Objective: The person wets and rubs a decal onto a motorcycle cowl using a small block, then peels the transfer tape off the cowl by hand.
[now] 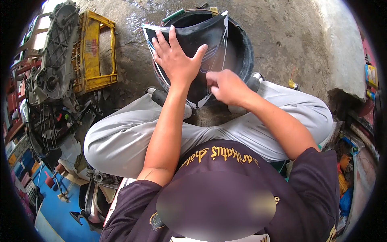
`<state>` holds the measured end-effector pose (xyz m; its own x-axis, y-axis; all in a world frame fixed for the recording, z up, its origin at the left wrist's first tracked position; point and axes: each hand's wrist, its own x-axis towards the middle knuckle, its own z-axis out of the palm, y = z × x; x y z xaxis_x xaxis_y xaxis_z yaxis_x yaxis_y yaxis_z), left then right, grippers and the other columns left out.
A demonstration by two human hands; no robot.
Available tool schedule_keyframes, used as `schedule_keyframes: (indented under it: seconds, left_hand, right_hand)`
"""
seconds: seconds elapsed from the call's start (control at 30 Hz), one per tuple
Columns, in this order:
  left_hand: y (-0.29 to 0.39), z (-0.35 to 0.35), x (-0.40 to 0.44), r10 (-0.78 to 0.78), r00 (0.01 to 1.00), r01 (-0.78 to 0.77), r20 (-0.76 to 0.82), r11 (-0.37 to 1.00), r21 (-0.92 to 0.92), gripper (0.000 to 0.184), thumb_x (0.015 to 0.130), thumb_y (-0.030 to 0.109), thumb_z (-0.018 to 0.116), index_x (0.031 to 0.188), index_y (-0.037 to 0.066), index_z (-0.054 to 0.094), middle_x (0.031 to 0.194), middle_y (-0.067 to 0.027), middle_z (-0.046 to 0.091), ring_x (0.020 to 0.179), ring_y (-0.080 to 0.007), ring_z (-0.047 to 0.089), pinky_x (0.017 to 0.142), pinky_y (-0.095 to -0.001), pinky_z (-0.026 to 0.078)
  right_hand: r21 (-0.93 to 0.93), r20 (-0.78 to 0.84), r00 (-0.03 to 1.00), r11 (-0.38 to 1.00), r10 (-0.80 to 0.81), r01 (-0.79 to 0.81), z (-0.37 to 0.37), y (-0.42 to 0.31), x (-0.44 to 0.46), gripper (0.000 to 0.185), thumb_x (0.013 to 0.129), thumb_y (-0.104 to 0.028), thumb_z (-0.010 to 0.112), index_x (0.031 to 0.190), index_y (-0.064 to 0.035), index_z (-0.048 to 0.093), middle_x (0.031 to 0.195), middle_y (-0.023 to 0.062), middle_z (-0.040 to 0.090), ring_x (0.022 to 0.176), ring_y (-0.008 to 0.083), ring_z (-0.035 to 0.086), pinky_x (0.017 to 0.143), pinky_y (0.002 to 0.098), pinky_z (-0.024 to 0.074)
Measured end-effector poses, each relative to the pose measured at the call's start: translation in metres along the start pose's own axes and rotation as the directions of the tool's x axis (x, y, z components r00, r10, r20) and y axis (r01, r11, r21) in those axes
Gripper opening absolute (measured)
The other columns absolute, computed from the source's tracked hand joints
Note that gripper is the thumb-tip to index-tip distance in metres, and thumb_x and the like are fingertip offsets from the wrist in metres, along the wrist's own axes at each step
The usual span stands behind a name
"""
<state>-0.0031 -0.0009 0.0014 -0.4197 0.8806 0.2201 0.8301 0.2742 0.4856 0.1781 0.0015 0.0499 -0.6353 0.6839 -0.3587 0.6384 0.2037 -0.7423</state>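
Observation:
A black panel with white edges and a striped decal [189, 40] lies across the top of a round black tub [246, 44]. My left hand [175, 60] rests flat on the panel's upper left part, its fingers spread. Near the panel's right edge, my right hand [227, 84] is closed, with fingers curled and slightly blurred; whether it holds anything small is hidden. The panel's pointed lower end hangs toward me between my legs.
A yellow crate [92, 52] and a grey metal engine casing [58, 52] stand at the left. A concrete ledge [342, 48] runs along the right. A green-handled tool [173, 15] lies at the tub's far rim. My bent legs flank the tub.

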Motion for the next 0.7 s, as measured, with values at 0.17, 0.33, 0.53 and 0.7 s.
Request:
schedule_keyframes:
  seconds: [0.17, 0.33, 0.53, 0.7]
  left_hand:
    - [-0.001, 0.001, -0.001, -0.016, 1.000, 0.016, 0.010, 1.000, -0.027, 0.109, 0.076, 0.066, 0.084, 0.160, 0.013, 0.040, 0.168, -0.0291, 0.030, 0.155, -0.0514, 0.027, 0.120, -0.0683, 0.025]
    - [-0.001, 0.001, 0.000, 0.001, 1.000, -0.001, 0.005, 1.000, -0.012, 0.111, 0.075, 0.065, 0.085, 0.161, 0.013, 0.038, 0.168, -0.0281, 0.029, 0.154, -0.0528, 0.027, 0.120, -0.0690, 0.025]
    - [-0.002, 0.002, 0.000, -0.010, 1.000, 0.010, 0.005, 1.000, -0.024, 0.111, 0.075, 0.065, 0.085, 0.161, 0.013, 0.039, 0.168, -0.0280, 0.029, 0.154, -0.0529, 0.028, 0.120, -0.0688, 0.024]
    - [0.000, 0.001, 0.000, -0.004, 1.000, 0.005, 0.005, 1.000, -0.027, 0.111, 0.075, 0.064, 0.086, 0.161, 0.012, 0.039, 0.168, -0.0283, 0.030, 0.154, -0.0530, 0.028, 0.120, -0.0687, 0.024]
  right_hand:
    - [0.027, -0.305, 0.952, 0.999, 0.034, -0.027, -0.007, 0.004, 0.009, 0.011, 0.086, -0.006, 0.063, 0.096, -0.0025, 0.067, 0.084, 0.0267, 0.070, 0.084, 0.0487, 0.069, 0.074, 0.0553, 0.0546]
    - [0.021, -0.128, 0.992, 1.000, 0.003, -0.001, -0.001, -0.006, 0.001, 0.013, 0.085, -0.005, 0.063, 0.096, -0.0020, 0.066, 0.083, 0.0267, 0.070, 0.083, 0.0487, 0.069, 0.075, 0.0540, 0.0550]
    - [0.104, -0.165, 0.986, 0.994, 0.037, -0.020, -0.005, 0.006, 0.006, 0.010, 0.081, -0.004, 0.063, 0.091, -0.0008, 0.066, 0.083, 0.0246, 0.070, 0.080, 0.0450, 0.069, 0.072, 0.0501, 0.0546]
    - [0.086, -0.119, 0.993, 0.996, -0.006, 0.017, -0.005, 0.007, 0.005, 0.011, 0.081, -0.005, 0.062, 0.091, -0.0018, 0.066, 0.081, 0.0255, 0.068, 0.079, 0.0458, 0.069, 0.073, 0.0509, 0.0539]
